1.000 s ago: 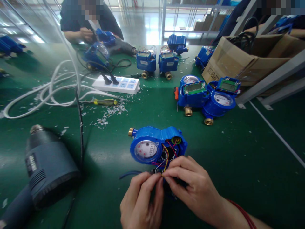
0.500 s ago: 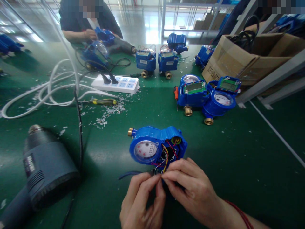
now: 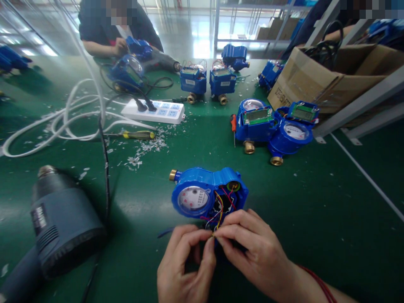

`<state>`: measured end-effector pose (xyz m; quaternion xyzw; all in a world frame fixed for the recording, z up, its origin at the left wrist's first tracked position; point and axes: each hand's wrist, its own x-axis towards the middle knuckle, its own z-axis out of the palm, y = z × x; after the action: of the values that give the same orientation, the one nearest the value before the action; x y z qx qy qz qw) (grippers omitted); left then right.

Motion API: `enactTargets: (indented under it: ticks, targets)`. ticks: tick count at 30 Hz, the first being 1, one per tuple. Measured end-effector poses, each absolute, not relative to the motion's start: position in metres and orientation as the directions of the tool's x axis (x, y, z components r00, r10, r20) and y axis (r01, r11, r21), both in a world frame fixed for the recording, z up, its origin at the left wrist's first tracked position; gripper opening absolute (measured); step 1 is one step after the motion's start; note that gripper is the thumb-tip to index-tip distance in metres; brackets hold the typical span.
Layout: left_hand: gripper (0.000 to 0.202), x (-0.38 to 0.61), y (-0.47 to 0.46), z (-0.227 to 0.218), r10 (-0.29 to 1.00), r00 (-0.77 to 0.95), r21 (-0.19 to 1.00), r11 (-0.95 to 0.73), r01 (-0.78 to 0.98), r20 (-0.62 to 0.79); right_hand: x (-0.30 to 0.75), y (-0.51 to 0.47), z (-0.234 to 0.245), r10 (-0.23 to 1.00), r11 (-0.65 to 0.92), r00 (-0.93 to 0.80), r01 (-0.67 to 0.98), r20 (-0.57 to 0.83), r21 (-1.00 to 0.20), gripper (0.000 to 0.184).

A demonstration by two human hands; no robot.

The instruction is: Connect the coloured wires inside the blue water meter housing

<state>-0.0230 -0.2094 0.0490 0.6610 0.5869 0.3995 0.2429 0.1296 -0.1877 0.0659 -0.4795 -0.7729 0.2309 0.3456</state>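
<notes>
A blue water meter (image 3: 206, 172) lies in front of me, its round dial facing up and its brass fitting pointing left. Red, white and yellow wires (image 3: 220, 206) come out of its open side compartment. My right hand (image 3: 252, 242) pinches a thin yellow wire between thumb and fingertips at the meter's near edge. Against the same wire end, the thumb and forefinger of my left hand (image 3: 187, 261) are closed, tip to tip with the right. The fingers partly hide the wire ends. A dark cable end (image 3: 166, 232) sticks out beside my left hand.
A heat gun (image 3: 67, 227) lies at left with its black cord. Beyond are a yellow screwdriver (image 3: 139, 134), white scraps, a power strip (image 3: 154, 110) and coiled white cable. Other meters (image 3: 292, 134), a red screwdriver (image 3: 233, 123) and a cardboard box (image 3: 303, 80) stand right. A co-worker (image 3: 120, 29) handles a meter opposite.
My left thumb and forefinger have shifted slightly and the forefinger now bends higher, leaving the yellow wire tip visible between the hands. My right hand and the meter have hardly moved.
</notes>
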Motion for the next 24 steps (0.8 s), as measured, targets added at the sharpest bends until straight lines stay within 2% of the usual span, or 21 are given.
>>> enactTargets:
  ticks: [4,11,19,21,24]
  targets:
    - [0.001,-0.022,-0.208,0.049,0.959,-0.015,0.750,-0.211,0.627,0.282,0.130,-0.189,0.067,0.894,0.448,-0.306,0.596,0.328,-0.666,0.012]
    - [0.007,-0.029,-0.207,0.048,0.955,-0.149,0.764,-0.106,0.636,0.257,0.129,-0.188,0.068,0.892,0.451,-0.281,0.602,0.354,-0.659,0.011]
    - [0.006,-0.037,-0.202,0.047,0.985,0.174,0.941,-0.070,0.330,0.013,0.133,-0.188,0.067,0.866,0.496,-0.294,0.604,0.405,-0.624,0.009]
    - [0.007,-0.036,-0.203,0.048,0.985,0.166,0.942,-0.094,0.324,0.041,0.135,-0.188,0.066,0.867,0.495,-0.293,0.612,0.404,-0.617,0.008]
    - [0.013,-0.034,-0.206,0.050,0.969,0.156,0.892,-0.239,0.383,0.192,0.136,-0.187,0.066,0.873,0.483,-0.287,0.626,0.395,-0.612,0.008]
